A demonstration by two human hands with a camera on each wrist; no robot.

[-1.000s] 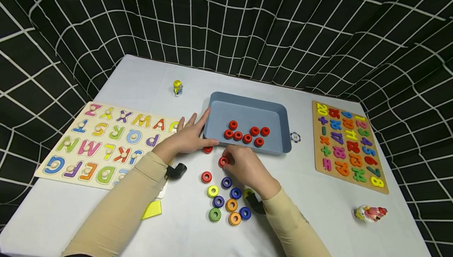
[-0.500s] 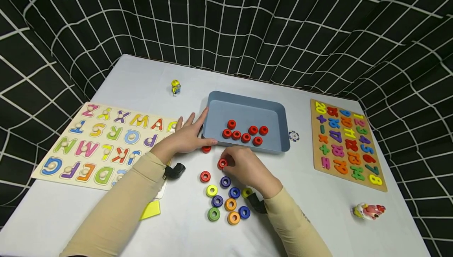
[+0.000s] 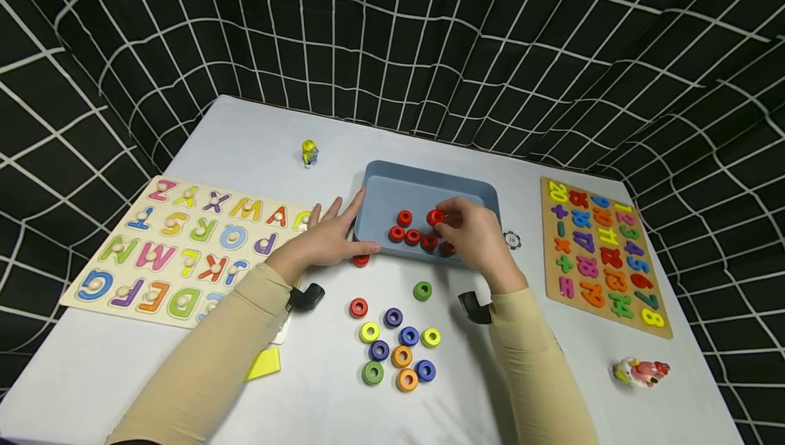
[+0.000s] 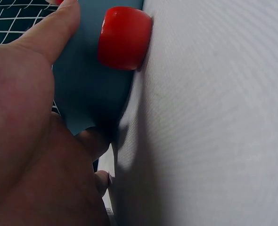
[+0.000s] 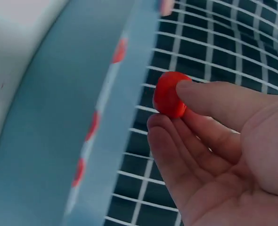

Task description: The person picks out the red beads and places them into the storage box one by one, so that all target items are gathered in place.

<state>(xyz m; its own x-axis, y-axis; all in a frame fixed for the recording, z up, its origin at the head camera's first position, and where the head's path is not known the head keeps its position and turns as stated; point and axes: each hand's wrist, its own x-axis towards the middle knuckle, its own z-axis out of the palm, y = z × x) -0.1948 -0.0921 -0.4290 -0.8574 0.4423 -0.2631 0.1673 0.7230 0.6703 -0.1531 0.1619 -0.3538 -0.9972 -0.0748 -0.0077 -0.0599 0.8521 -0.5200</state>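
A red ring-shaped bead (image 3: 434, 212) is pinched between the thumb and fingers of my right hand (image 3: 486, 240), above the blue-grey tray (image 3: 392, 189). In the right wrist view the same bead (image 5: 167, 96) shows at the fingertips, over the tray wall. Several red beads (image 3: 396, 228) lie in the tray's front part, some partly hidden by the hand. My left hand (image 3: 325, 239) rests spread at the tray's left front corner, its straight fingers touching the side. Just below its thumb, another red bead (image 4: 125, 38) stands on the cloth against the tray's outer wall.
Loose coloured beads lie in front of the tray, including a green one (image 3: 422, 284) and a red one (image 3: 358, 301). A letter board (image 3: 150, 210) is at the left, a number board (image 3: 555, 254) at the right. Small figures (image 3: 309, 152) and a poker chip (image 3: 512, 240) stand around.
My right hand has lifted the red bead from the cloth and carried it up and right, over the tray. A green bead formerly hidden under that hand now shows. The left hand stays put.
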